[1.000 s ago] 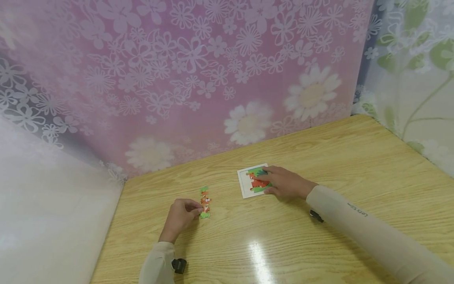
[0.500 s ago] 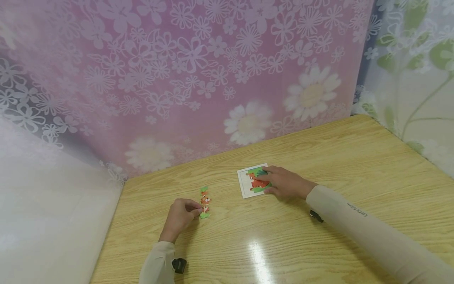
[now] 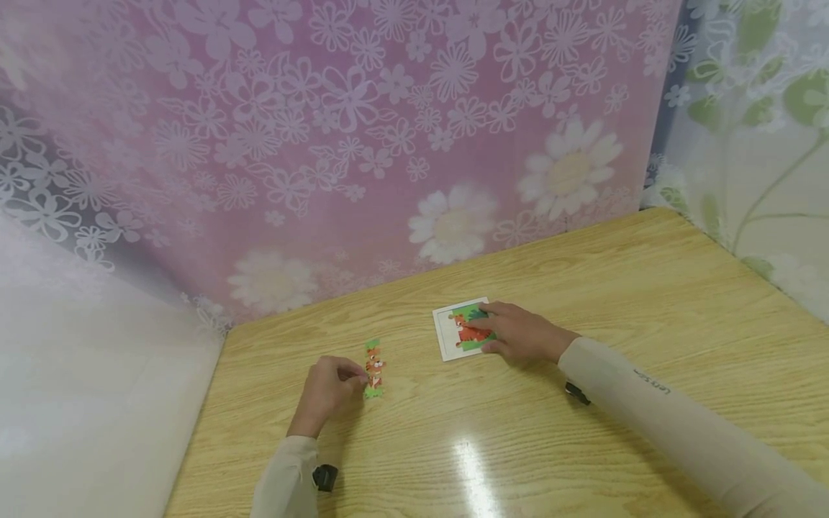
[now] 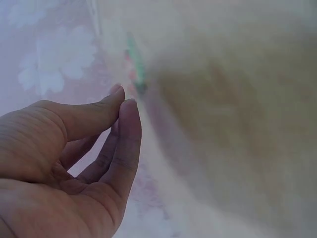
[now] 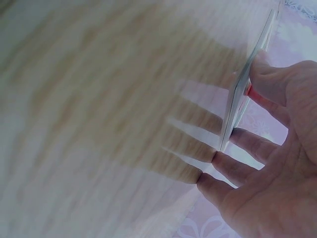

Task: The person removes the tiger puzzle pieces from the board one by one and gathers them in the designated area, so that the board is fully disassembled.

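On the table (image 3: 414, 432) my left hand (image 3: 322, 392) is by the left edge of a short strip of tiger jigsaw pieces (image 3: 374, 367). In the left wrist view the thumb and forefinger tips nearly meet with nothing seen between them; the jigsaw pieces are blurred beyond them. To the right lies a white-framed jigsaw puzzle board (image 3: 442, 338) with red tiger and green background pieces in it. My right hand (image 3: 521, 332) holds its right side, thumb at the near edge and a finger on the picture. The part of the board under that hand is hidden.
Behind the table stands a pink flowered backdrop (image 3: 363, 144), with pale curtain-like panels at left and right. A black band sits at each wrist. A bright light reflection (image 3: 476, 478) falls on the wood near the front.
My left hand has drawn slightly up and left, its fingertips off the face of the lower jigsaw piece. The strip, the puzzle board and my right hand look unchanged.
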`<state>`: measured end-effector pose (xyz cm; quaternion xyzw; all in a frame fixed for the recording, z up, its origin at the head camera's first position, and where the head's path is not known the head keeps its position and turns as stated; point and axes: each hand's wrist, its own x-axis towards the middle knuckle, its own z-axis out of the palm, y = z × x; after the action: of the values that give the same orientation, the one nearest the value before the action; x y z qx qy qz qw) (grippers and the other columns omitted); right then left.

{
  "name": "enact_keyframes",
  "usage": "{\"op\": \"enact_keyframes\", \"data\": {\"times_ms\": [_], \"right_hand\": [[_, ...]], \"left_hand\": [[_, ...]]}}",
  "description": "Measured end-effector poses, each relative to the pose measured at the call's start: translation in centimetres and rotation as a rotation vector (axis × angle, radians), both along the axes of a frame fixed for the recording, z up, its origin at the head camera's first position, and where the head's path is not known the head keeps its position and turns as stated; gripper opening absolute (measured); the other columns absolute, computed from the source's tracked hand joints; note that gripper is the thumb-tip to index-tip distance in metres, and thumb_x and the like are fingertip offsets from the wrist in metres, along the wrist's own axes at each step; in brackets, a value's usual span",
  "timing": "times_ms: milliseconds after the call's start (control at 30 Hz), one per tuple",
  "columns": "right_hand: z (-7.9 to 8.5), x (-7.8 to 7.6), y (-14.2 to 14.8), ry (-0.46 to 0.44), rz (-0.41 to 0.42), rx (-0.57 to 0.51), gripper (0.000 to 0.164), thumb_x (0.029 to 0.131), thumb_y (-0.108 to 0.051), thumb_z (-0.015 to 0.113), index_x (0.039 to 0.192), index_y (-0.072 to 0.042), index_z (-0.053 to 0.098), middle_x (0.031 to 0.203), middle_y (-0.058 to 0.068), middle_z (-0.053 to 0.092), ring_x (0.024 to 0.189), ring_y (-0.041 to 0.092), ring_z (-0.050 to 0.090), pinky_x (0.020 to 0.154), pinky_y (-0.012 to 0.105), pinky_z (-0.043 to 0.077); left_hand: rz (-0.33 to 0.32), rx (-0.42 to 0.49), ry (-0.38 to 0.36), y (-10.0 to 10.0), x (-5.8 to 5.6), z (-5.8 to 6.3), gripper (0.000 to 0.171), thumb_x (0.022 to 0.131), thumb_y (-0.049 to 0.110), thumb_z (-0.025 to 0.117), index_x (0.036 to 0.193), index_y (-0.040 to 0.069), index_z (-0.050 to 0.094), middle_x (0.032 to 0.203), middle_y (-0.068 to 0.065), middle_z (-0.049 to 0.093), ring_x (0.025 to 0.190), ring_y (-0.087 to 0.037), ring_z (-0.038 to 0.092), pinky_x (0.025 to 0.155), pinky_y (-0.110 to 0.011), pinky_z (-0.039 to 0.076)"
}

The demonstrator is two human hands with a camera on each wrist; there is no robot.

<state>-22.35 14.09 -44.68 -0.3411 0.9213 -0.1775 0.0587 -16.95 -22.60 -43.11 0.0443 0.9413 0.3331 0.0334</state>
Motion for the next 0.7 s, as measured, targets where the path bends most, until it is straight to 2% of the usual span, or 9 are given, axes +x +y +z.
{"op": "enact_keyframes", "data": {"times_ms": [133, 267, 367, 500, 600, 700], "right_hand": [[0.0, 0.0, 0.0, -0.012, -0.003, 0.010, 0.053, 0.101, -0.028, 0.064, 0.149, -0.008, 0.052, 0.155, 0.029, 0.037, 0.144, 0.047, 0.032, 0.114, 0.059, 0.031], [0.1, 0.0, -0.1, -0.032, -0.012, 0.018, 0.054, 0.101, -0.027, 0.064, 0.149, -0.009, 0.051, 0.156, 0.028, 0.036, 0.144, 0.046, 0.032, 0.114, 0.058, 0.031], [0.3, 0.0, -0.1, -0.049, -0.020, 0.020, 0.053, 0.101, -0.027, 0.065, 0.149, -0.010, 0.052, 0.156, 0.027, 0.036, 0.145, 0.045, 0.031, 0.114, 0.059, 0.030], [0.5, 0.0, -0.1, -0.060, -0.016, 0.020, 0.054, 0.100, -0.028, 0.066, 0.149, -0.010, 0.052, 0.156, 0.026, 0.036, 0.145, 0.044, 0.031, 0.114, 0.059, 0.031], [0.6, -0.1, -0.1, -0.062, -0.010, 0.016, 0.053, 0.100, -0.029, 0.066, 0.148, -0.010, 0.053, 0.156, 0.027, 0.036, 0.145, 0.045, 0.031, 0.113, 0.059, 0.032], [0.6, -0.1, -0.1, -0.060, -0.006, 0.016, 0.051, 0.100, -0.027, 0.067, 0.147, -0.010, 0.055, 0.155, 0.027, 0.038, 0.144, 0.045, 0.033, 0.113, 0.060, 0.032]], "left_hand": [[-0.007, 0.012, 0.025, 1.0, -0.9, 1.0, 0.004, 0.091, 0.010, 0.077, 0.091, 0.006, 0.078, 0.086, -0.003, 0.074, 0.074, -0.017, 0.068, 0.067, -0.035, 0.057], [-0.029, 0.021, 0.026, 2.9, -1.8, 2.4, 0.004, 0.092, 0.009, 0.076, 0.094, 0.006, 0.078, 0.090, -0.004, 0.074, 0.079, -0.017, 0.068, 0.071, -0.037, 0.058], [-0.055, 0.067, -0.010, 4.7, -2.6, 3.1, 0.007, 0.094, 0.009, 0.074, 0.097, 0.004, 0.077, 0.092, -0.009, 0.074, 0.077, -0.025, 0.069, 0.069, -0.041, 0.059], [-0.088, 0.082, -0.019, 7.0, -3.6, 3.1, 0.008, 0.094, 0.010, 0.074, 0.097, 0.004, 0.077, 0.092, -0.010, 0.073, 0.077, -0.025, 0.068, 0.068, -0.039, 0.058], [-0.110, 0.047, 0.014, 8.4, -4.4, 2.6, 0.006, 0.094, 0.011, 0.074, 0.095, 0.006, 0.078, 0.091, -0.005, 0.073, 0.080, -0.018, 0.067, 0.072, -0.035, 0.057], [-0.121, 0.043, 0.026, 9.8, -5.3, 1.9, 0.007, 0.093, 0.009, 0.074, 0.097, 0.004, 0.078, 0.092, -0.006, 0.074, 0.082, -0.019, 0.068, 0.075, -0.037, 0.058]]}}
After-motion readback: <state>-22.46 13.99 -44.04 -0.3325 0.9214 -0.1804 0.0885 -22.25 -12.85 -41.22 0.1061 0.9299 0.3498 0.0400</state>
